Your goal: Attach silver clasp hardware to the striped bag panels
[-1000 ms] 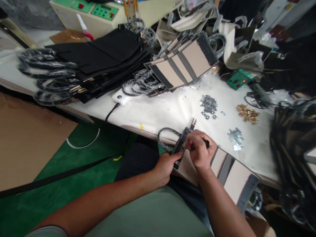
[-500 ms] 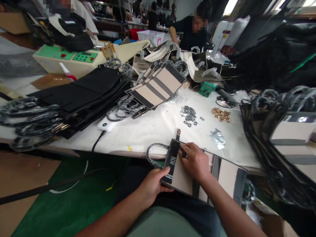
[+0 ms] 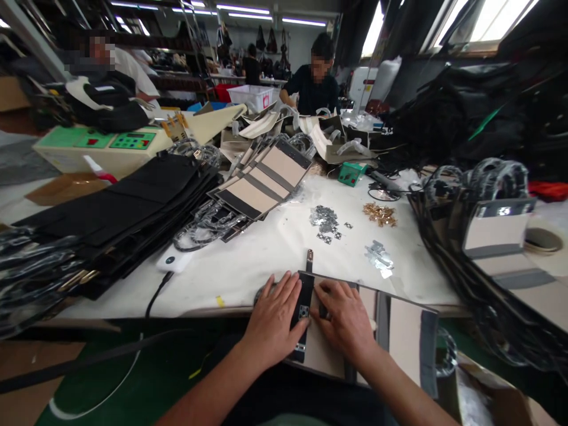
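Note:
A bag panel (image 3: 410,325) with beige boards and black edging lies across the table's front edge. My left hand (image 3: 273,316) rests flat on its black left border, fingers stretched out. Beside the left thumb, a small square metal plate (image 3: 304,311) sits on that border. My right hand (image 3: 344,316) is on the beige part with its fingers curled; a small dark object (image 3: 323,311) shows under them, its kind unclear. A short strap with a metal end (image 3: 309,260) sticks out beyond the panel's far edge. The plastic-wrapped handle is mostly hidden behind my left hand.
Loose square plates (image 3: 323,219), gold-coloured pieces (image 3: 379,214) and silver strips (image 3: 378,255) lie in piles ahead. Stacked black bag pieces (image 3: 119,207) are on the left, more bag panels (image 3: 494,231) on the right. A green box (image 3: 351,174) stands farther back, near a co-worker (image 3: 317,83).
My left hand has moved from gripping the panel's near corner to lying flat on its black border. My right hand has shifted slightly nearer me. The head view has tilted up.

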### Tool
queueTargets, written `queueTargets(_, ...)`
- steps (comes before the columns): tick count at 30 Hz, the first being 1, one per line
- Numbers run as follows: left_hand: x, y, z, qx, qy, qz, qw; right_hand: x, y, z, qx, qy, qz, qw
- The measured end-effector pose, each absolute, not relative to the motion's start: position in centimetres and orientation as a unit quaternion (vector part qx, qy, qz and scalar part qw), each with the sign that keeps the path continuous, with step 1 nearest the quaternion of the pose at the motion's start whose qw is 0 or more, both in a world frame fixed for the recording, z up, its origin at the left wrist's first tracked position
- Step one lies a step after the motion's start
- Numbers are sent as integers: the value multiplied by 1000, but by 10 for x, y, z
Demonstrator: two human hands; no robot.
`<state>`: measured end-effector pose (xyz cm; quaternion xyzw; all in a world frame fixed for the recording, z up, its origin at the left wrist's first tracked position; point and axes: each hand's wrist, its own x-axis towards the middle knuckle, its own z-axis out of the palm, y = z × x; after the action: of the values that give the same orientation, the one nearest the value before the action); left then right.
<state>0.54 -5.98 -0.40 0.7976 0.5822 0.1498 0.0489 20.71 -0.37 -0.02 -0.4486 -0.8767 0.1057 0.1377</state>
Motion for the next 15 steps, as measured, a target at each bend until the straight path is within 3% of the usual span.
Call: queueTargets(15, -9, -40, -12, 823, 557, 115, 11, 194, -8, 10, -506, -837, 148, 149)
